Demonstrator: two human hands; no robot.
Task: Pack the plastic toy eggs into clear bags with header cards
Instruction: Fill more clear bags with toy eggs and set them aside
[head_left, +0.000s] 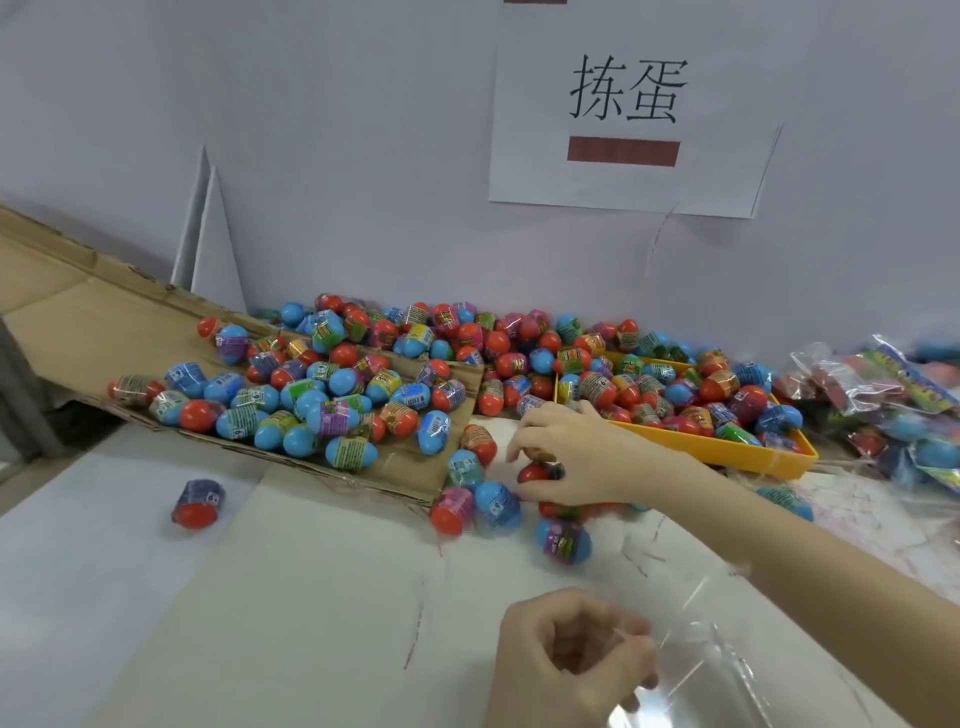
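Note:
A heap of blue and red plastic toy eggs (332, 395) spills off a flattened cardboard sheet (104, 332) onto the white table. My right hand (566, 457) reaches into the loose eggs at the heap's front edge, its fingers curled around a red-ended egg (535, 473). My left hand (566, 660), low in the head view, pinches the mouth of a clear bag (727, 670) that lies on the table under my right forearm. More eggs, such as a blue and purple one (563, 540), lie beside the right hand.
An orange tray (727, 447) full of eggs stands at the right. Packed bags with colourful header cards (893, 395) pile up at the far right. One lone egg (197, 504) lies on the table at the left. A paper sign (623, 104) hangs on the wall.

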